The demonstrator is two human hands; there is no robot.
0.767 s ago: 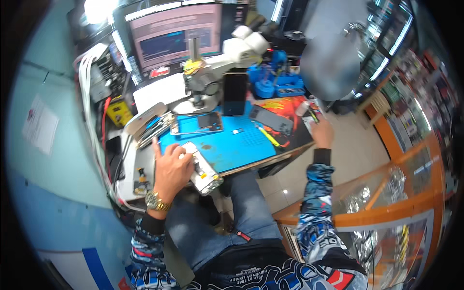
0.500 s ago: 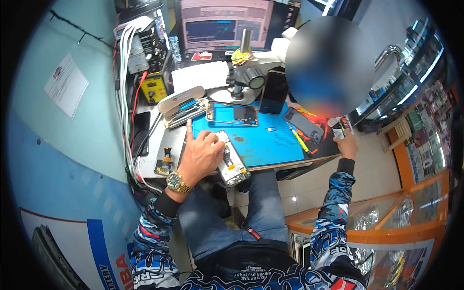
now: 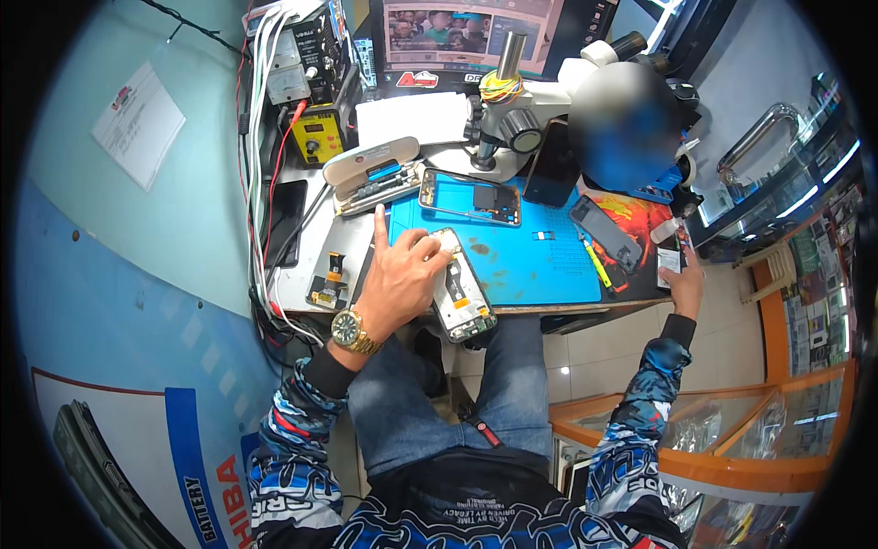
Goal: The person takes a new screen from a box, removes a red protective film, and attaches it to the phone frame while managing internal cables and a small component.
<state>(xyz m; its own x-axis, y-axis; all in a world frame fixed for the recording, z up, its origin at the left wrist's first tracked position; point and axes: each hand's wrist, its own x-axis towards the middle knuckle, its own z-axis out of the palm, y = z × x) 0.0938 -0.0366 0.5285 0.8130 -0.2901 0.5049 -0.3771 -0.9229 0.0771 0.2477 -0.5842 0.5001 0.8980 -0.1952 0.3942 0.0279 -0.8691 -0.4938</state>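
Observation:
My left hand (image 3: 402, 282), with a gold watch at its wrist, grips an opened phone (image 3: 464, 297) by its upper left side. White and orange parts show inside it, and its lower end juts over the desk's front edge. The left index finger points outward near the open tool case (image 3: 373, 183). At the right end of the desk, my right hand (image 3: 686, 279) has its thumb and fingers on a small flat silver-and-black piece (image 3: 669, 260), partly covered. A small white bottle (image 3: 665, 231) lies beside those fingers. A phone frame (image 3: 441, 203) rests on the blue mat (image 3: 535, 274).
Behind the mat stand a microscope (image 3: 523, 131) and an upright dark phone (image 3: 551, 169). A grey phone (image 3: 608, 236) and a yellow pen-like tool (image 3: 596, 263) lie rightward. Cables (image 3: 259, 174) and a yellow power unit (image 3: 320, 134) crowd the left. A blurred patch hides the back right.
The whole view has shifted, so the desk sits further right in it. The monitor shows a different picture. Both hands stay at about the same places on the desk.

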